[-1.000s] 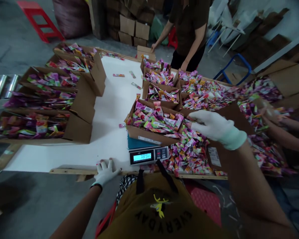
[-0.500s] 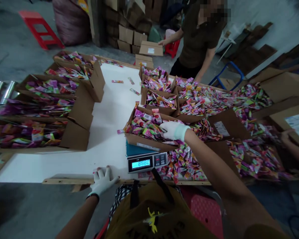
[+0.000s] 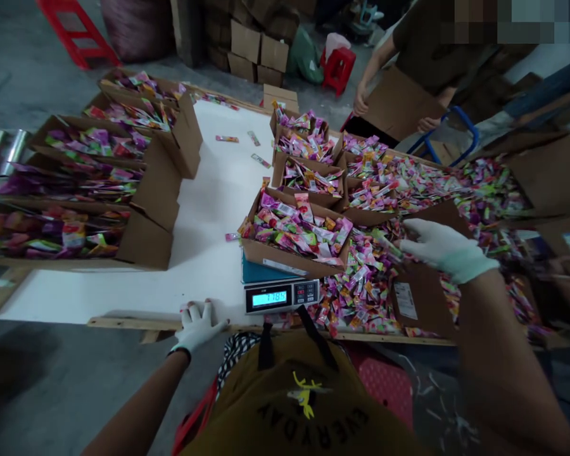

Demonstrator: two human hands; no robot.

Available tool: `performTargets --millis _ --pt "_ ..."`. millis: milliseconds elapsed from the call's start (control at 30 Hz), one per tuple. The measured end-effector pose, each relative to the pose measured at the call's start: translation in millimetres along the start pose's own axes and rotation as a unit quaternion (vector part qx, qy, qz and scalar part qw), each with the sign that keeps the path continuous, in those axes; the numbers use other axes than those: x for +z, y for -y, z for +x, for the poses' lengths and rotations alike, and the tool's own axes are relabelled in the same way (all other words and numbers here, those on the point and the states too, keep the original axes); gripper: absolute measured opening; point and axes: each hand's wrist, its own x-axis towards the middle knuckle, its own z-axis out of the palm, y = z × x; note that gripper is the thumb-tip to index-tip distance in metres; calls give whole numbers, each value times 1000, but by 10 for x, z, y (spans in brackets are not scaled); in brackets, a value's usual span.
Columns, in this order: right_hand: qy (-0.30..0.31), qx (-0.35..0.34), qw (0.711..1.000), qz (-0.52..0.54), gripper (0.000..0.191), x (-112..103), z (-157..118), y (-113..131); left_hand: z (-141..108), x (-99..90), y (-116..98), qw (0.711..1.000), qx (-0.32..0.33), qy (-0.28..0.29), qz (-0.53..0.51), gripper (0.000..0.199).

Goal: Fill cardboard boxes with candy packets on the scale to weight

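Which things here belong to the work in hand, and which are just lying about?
Likely in the work:
digital scale
packet-filled carton on it
loose packets near the right hand
filled cartons on the left

Likely just lying about:
red stool at upper left
dark sack
green bag

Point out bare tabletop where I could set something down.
The white tabletop is largely bare between the left row of boxes and the scale, down to the left hand; three loose sachets interrupt its far end. Right of the scale is crowded with heaped packets.
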Motion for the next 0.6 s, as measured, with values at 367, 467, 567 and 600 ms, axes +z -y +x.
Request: performTargets --millis 367,467,567,600 --pt "-7 -214 975 62 43 419 228 1503 8 13 3 1000 0 -5 -5 104" --pt "58 -223 973 27 50 636 357 1777 -14 13 -2 1000 -3 -6 -22 103" --pt "112 -217 970 -16 31 811 458 1928 -15 -2 -8 995 -9 -18 -94 104" --pt "112 -212 971 -12 26 833 480 1948 -2 -24 -1 991 -4 -23 -135 101"
